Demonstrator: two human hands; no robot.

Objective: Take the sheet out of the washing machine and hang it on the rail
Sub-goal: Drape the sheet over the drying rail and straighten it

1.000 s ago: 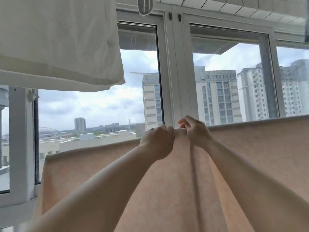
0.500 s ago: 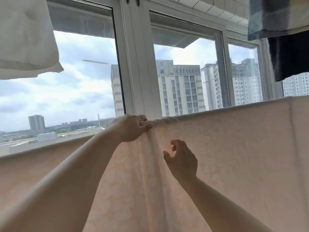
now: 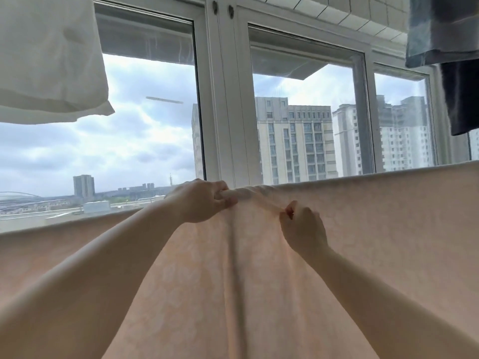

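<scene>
Sheet (image 3: 363,229), peach and faintly patterned, already hangs over the rail, its top fold running left to right across the window, the rail itself hidden beneath. A bunched ridge sits mid-fold. Left hand (image 3: 201,200) grips that bunch on the fold line; right hand (image 3: 302,225) pinches cloth just below and right, better placed to draw it rightward.

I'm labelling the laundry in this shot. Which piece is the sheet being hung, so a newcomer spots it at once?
Start at the big white-framed window; the sheet is the pale peach cloth stretched below it, draped over the rail. Both hands pinch its bunched top edge, left hand and right hand. The white cloth and dark garment hang higher, untouched.
</scene>
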